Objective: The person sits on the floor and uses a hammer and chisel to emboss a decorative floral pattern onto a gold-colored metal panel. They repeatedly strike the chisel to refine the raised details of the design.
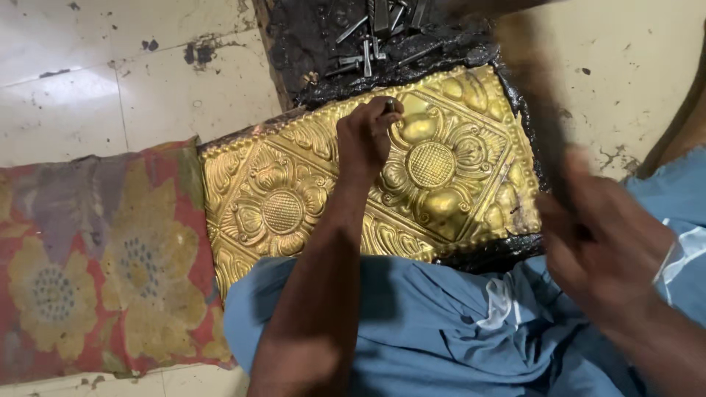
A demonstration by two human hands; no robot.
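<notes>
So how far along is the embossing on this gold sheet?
Both flower medallions and the beaded border already stand raised on the gold sheet. The left hand sets a punch beside the right flower; the blurred right hand holds a hammer. What remains isn't clear.

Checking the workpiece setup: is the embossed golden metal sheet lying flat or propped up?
Flat: the embossed golden metal sheet lies face-up on black pitch.
</notes>
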